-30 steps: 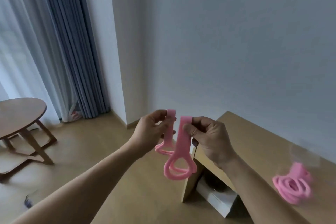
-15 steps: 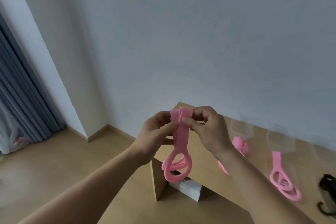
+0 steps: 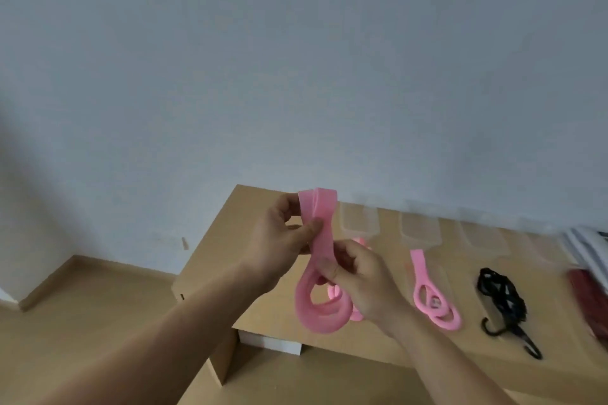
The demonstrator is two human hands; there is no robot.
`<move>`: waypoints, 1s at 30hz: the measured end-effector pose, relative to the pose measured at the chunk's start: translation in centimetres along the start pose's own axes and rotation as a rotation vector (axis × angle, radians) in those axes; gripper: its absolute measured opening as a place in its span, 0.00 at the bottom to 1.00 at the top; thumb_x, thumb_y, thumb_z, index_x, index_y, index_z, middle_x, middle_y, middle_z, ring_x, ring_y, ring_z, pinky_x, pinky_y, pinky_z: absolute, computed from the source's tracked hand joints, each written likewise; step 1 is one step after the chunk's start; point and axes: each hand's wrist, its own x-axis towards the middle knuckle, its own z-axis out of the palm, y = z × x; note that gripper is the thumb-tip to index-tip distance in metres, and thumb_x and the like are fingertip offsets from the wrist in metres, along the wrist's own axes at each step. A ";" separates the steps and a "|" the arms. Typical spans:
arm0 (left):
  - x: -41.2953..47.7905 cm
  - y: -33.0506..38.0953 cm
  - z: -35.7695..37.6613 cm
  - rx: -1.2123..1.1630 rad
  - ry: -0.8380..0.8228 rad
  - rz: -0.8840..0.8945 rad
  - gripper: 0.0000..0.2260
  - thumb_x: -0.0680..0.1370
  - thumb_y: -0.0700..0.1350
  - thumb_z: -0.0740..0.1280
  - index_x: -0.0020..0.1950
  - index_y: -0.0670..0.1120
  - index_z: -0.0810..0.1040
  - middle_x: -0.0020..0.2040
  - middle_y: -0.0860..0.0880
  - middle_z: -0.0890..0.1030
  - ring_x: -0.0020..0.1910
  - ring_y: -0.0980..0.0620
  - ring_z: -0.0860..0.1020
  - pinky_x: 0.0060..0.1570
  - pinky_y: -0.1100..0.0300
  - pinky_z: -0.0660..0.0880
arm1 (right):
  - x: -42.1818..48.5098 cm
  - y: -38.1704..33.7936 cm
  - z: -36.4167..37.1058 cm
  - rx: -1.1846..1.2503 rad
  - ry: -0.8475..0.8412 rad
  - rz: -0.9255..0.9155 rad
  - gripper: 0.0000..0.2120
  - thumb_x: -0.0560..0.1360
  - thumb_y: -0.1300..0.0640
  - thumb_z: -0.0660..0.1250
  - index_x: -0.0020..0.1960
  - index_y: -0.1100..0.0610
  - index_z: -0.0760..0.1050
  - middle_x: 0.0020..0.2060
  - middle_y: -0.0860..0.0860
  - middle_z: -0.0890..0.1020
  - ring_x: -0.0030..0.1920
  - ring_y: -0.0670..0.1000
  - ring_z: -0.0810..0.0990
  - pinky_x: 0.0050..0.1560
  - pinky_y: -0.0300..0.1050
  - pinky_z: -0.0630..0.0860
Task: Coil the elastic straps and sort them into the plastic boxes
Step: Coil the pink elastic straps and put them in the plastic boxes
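Pink elastic strap (image 3: pixel 320 260) is held up mid-frame in the head view, folded but not yet coiled. Its doubled top is pinched by the left hand (image 3: pixel 279 240) and its middle is gripped by the right hand (image 3: pixel 362 279), with loops hanging at 6 o'clock. At 3 o'clock on the desk (image 3: pixel 362 342), a second pink strap (image 3: pixel 431 293) and a black strap (image 3: pixel 500 293) are left loose. The plastic boxes (image 3: pixel 419 223) at 1 o'clock, though blurred, appear unfilled, so most of the sorting is judged undone.

Dim, soft light; right edge perhaps motion-blurred.

Both hands (image 3: pixel 279 240) (image 3: pixel 362 279) pinch a folded pink strap (image 3: pixel 320 260) above the table (image 3: pixel 378 339).
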 end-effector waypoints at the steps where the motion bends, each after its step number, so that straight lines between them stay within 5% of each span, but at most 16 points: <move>1: 1.5 -0.3 0.5 0.012 -0.021 -0.002 0.12 0.77 0.39 0.72 0.59 0.43 0.75 0.56 0.46 0.81 0.45 0.44 0.85 0.41 0.54 0.82 | 0.4 0.2 -0.3 0.012 0.056 0.013 0.13 0.74 0.51 0.73 0.55 0.55 0.78 0.44 0.50 0.86 0.44 0.52 0.86 0.45 0.42 0.81; 4: 4.8 -1.9 2.3 0.074 -0.107 -0.041 0.12 0.77 0.39 0.72 0.57 0.44 0.74 0.55 0.47 0.81 0.43 0.47 0.85 0.38 0.55 0.81 | 1.2 0.9 -1.4 0.014 0.223 0.068 0.09 0.74 0.59 0.73 0.54 0.54 0.78 0.42 0.50 0.86 0.42 0.52 0.86 0.41 0.40 0.80; 8: 7.8 -4.5 5.7 0.093 -0.259 -0.113 0.14 0.76 0.39 0.73 0.52 0.44 0.68 0.53 0.42 0.80 0.39 0.47 0.84 0.35 0.51 0.82 | 0.7 2.8 -3.8 0.025 0.399 0.166 0.06 0.75 0.62 0.71 0.52 0.56 0.78 0.41 0.55 0.86 0.42 0.60 0.84 0.43 0.53 0.80; 11: 8.6 -6.2 8.4 0.065 -0.389 -0.260 0.22 0.75 0.40 0.74 0.63 0.43 0.66 0.57 0.43 0.80 0.44 0.43 0.85 0.41 0.45 0.83 | -0.7 4.6 -6.1 0.057 0.509 0.268 0.07 0.75 0.63 0.71 0.52 0.61 0.77 0.38 0.55 0.86 0.36 0.52 0.84 0.37 0.43 0.79; 14: 9.0 -8.6 11.8 0.020 -0.486 -0.371 0.35 0.75 0.37 0.74 0.75 0.49 0.58 0.53 0.48 0.83 0.46 0.43 0.85 0.42 0.50 0.82 | -1.8 6.2 -8.6 0.078 0.554 0.342 0.07 0.75 0.63 0.71 0.52 0.61 0.77 0.38 0.54 0.86 0.35 0.52 0.85 0.34 0.40 0.78; 18: 10.6 -12.4 16.8 0.084 -0.479 -0.448 0.25 0.74 0.35 0.73 0.69 0.39 0.69 0.49 0.42 0.85 0.42 0.46 0.85 0.36 0.57 0.80 | -2.1 9.0 -12.4 0.051 0.592 0.433 0.03 0.76 0.62 0.68 0.50 0.60 0.79 0.38 0.57 0.85 0.35 0.54 0.84 0.32 0.47 0.80; 21: 11.5 -15.5 20.2 0.145 -0.480 -0.520 0.24 0.73 0.34 0.73 0.67 0.43 0.72 0.52 0.43 0.84 0.44 0.47 0.85 0.37 0.60 0.79 | -2.1 11.5 -15.4 -0.055 0.604 0.486 0.03 0.76 0.62 0.67 0.45 0.60 0.80 0.38 0.56 0.84 0.37 0.55 0.84 0.44 0.55 0.80; 23: 12.4 -17.3 22.2 0.190 -0.474 -0.536 0.25 0.72 0.33 0.73 0.67 0.43 0.71 0.52 0.43 0.83 0.44 0.47 0.85 0.37 0.59 0.78 | -1.7 13.0 -17.4 -0.092 0.569 0.520 0.04 0.76 0.60 0.67 0.44 0.58 0.80 0.37 0.53 0.85 0.38 0.54 0.84 0.45 0.53 0.79; 27: 14.9 -19.7 25.4 0.333 -0.450 -0.524 0.26 0.72 0.33 0.73 0.68 0.43 0.72 0.51 0.44 0.83 0.39 0.52 0.84 0.35 0.62 0.78 | -0.1 15.5 -21.2 0.010 0.574 0.581 0.06 0.75 0.60 0.66 0.41 0.56 0.80 0.34 0.51 0.83 0.32 0.46 0.81 0.33 0.39 0.75; 30: 16.2 -20.8 26.9 0.454 -0.442 -0.484 0.26 0.73 0.36 0.72 0.70 0.46 0.73 0.50 0.50 0.83 0.35 0.59 0.82 0.34 0.66 0.76 | 1.3 17.1 -22.8 0.047 0.570 0.579 0.07 0.76 0.61 0.65 0.42 0.56 0.80 0.34 0.51 0.84 0.35 0.47 0.83 0.34 0.38 0.77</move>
